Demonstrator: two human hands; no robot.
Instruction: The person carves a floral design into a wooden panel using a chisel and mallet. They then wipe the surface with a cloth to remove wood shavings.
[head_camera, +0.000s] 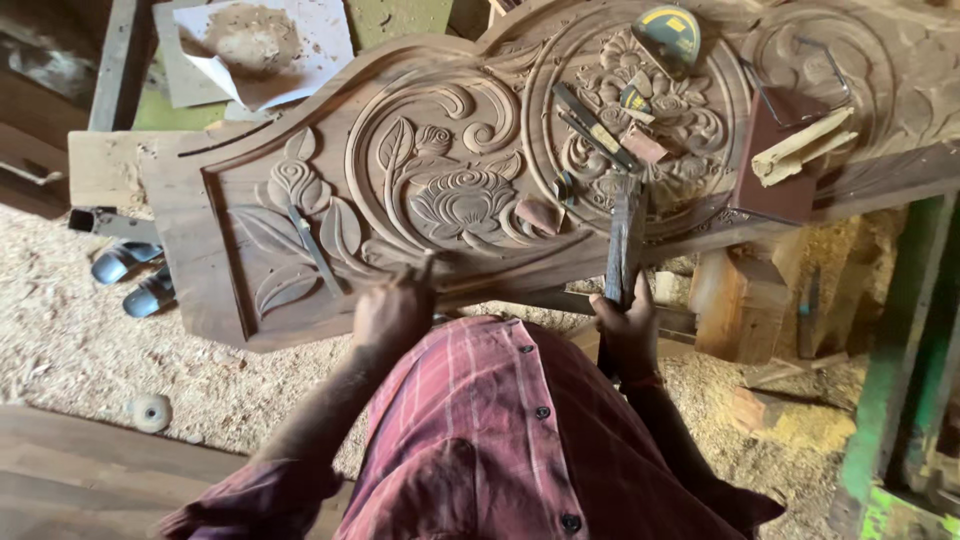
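Well: far left, a pair of blue sandals (135, 275) lying on the sawdust-strewn floor (60, 340). Next, the carved wooden panel (470, 170), flowers and scrolls already cut deep, near edge seemingly left to finish. Left hand (392, 315) closed around a thin chisel (425, 268) at that near edge (tip hidden). Further right, right hand (628, 335) wrapped tight on a wooden mallet (625, 235), head resting on the panel. Loose chisels (590, 125) and a tape measure (668, 35) strewn across the far right carving.

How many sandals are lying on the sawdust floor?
2: a pair of blue sandals, one just under the carved panel's left end, the other beside it, nearer the person. Others may be hidden beneath.
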